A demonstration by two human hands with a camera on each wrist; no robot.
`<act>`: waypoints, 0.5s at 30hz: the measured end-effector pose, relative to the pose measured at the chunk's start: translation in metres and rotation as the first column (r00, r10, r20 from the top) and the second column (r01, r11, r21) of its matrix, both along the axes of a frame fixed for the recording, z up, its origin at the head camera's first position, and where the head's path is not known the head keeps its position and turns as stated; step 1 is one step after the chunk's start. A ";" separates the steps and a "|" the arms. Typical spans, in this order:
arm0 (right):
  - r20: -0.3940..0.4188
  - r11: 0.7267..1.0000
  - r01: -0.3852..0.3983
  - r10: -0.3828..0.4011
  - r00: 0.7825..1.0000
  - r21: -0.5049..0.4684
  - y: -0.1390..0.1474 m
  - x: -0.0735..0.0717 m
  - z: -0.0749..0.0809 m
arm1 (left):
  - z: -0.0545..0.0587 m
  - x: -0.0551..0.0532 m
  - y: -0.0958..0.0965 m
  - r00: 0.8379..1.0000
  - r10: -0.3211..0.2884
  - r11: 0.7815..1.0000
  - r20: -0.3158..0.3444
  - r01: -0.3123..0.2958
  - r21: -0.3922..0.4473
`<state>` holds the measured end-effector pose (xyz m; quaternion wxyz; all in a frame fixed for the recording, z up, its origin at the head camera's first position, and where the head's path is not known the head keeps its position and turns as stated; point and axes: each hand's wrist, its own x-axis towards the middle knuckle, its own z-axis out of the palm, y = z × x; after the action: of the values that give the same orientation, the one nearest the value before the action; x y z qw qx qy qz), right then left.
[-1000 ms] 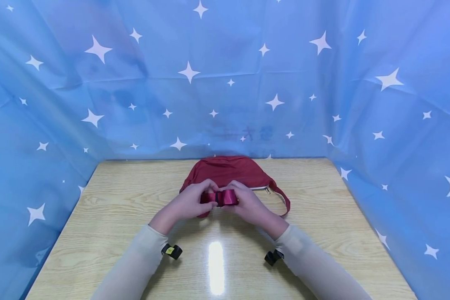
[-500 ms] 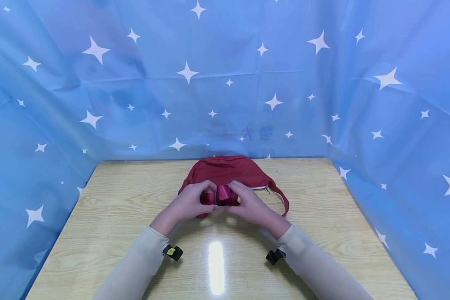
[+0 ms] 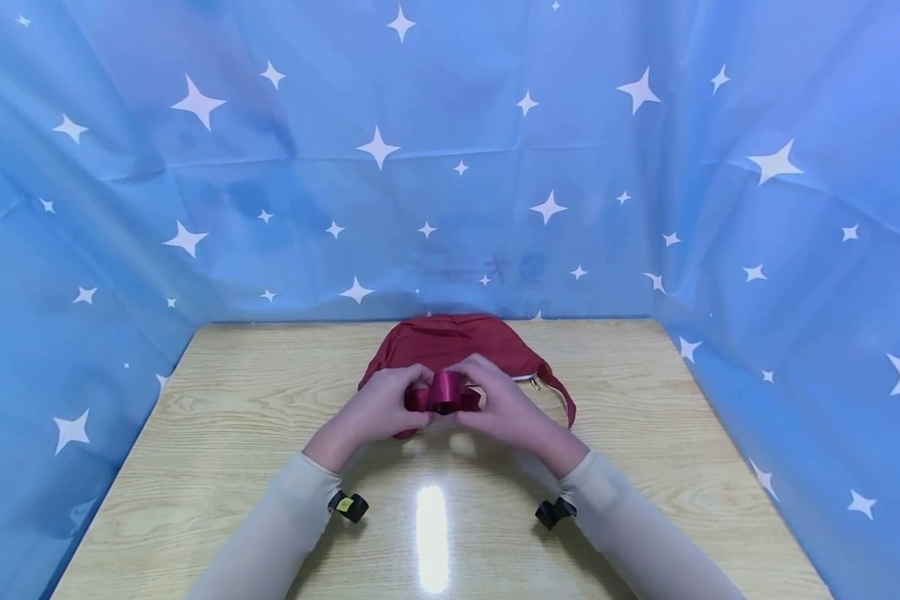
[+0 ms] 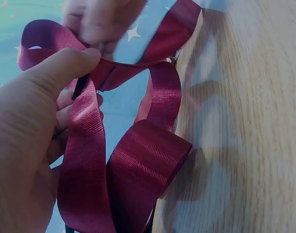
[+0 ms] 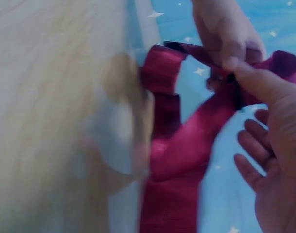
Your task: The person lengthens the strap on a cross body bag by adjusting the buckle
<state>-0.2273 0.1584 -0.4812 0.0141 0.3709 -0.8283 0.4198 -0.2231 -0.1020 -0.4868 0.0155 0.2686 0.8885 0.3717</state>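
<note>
A dark red fabric bag (image 3: 457, 342) lies flat at the back of the table, its zip edge facing me. In front of it, my left hand (image 3: 381, 406) and right hand (image 3: 506, 408) meet over its red webbing strap (image 4: 148, 155). In the left wrist view, my left thumb presses the strap against the fingers beside a narrow black slider (image 4: 80, 88). My right hand pinches the strap close by; in the right wrist view its thumb lies beside the black slider (image 5: 234, 92). Loops of strap stand up around both hands. The slider is mostly hidden by fingers.
A pale wood-grain table (image 3: 255, 375) carries the bag and a bright light reflection nearer to me. A blue cloth with white stars (image 3: 450, 167) stands behind and on both sides. The bag's strap end (image 3: 562, 396) curves out on the right.
The strap loop between my hands has turned and moved slightly left, showing a rounder face. My right fingers have risen and arched wider. The left hand stays nearly in place; the bag lies still.
</note>
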 end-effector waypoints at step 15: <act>-0.112 0.999 0.043 -0.040 0.993 0.027 -0.015 0.009 0.030 | 0.000 0.001 -0.002 0.999 -0.023 1.000 -0.036 0.023 -0.007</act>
<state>-0.2186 0.1430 -0.4516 0.0639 0.3767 -0.8397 0.3859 -0.2223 -0.1041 -0.4864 0.0046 0.2853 0.8867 0.3638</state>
